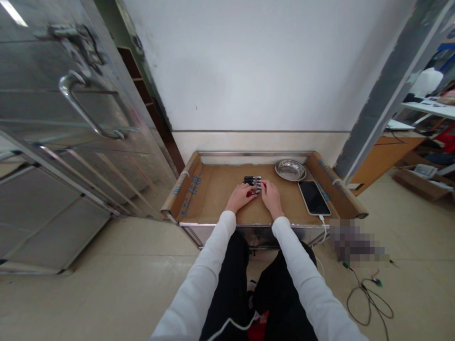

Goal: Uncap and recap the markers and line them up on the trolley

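Several short, black pen-like sticks [252, 179] with pale, shiny ends lie side by side in a row on the cardboard-lined tray table [216, 194]. At the near side of that row, my left hand [240, 198] has its fingers closed around a red-and-silver pen-like stick [251, 192]. My right hand [272, 196] rests at the right ends of the row, fingers bent together against the sticks. What exactly the right fingertips pinch is too small and partly hidden to make out.
A round metal dish [290, 169] stands at the table's back right. In front of it lies a phone [314, 198] with a white cable [323, 222] plugged in. A white wall [256, 71] rises behind; a metal door [106, 113] is on the left. Dark wires [369, 298] lie on the floor.
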A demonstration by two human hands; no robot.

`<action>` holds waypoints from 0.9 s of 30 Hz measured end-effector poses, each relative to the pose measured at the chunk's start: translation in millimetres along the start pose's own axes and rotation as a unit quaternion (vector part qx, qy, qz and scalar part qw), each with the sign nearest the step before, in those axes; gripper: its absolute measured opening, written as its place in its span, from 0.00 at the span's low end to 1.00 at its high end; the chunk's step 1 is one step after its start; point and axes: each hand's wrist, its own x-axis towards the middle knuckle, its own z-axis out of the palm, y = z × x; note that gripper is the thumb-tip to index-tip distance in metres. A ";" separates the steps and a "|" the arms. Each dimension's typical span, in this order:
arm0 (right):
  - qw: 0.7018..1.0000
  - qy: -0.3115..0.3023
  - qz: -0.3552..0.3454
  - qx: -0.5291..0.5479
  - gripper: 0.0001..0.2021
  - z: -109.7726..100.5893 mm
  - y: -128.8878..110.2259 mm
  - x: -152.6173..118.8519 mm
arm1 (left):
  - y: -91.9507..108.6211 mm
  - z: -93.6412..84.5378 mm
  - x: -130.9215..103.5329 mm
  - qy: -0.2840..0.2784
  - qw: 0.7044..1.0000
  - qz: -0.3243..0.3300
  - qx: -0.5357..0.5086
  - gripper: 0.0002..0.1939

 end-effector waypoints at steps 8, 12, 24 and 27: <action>1.000 0.001 -0.008 0.018 0.17 -1.1 5.5 -0.5 | 0.9 2.5 -1.0 0.094 0.995 -0.031 0.008 0.09; 0.999 -0.027 -0.035 0.011 0.16 -0.9 5.3 -1.7 | 1.7 3.2 -2.1 0.116 0.992 -0.018 0.037 0.08; 0.973 -0.133 -0.166 0.094 0.35 -6.5 -12.9 -0.4 | -0.3 5.6 -2.7 0.130 0.991 -0.021 -0.025 0.11; 0.977 -0.127 -0.151 0.081 0.36 -8.6 -16.3 -0.1 | 0.1 4.8 -2.2 0.146 0.987 -0.065 -0.034 0.11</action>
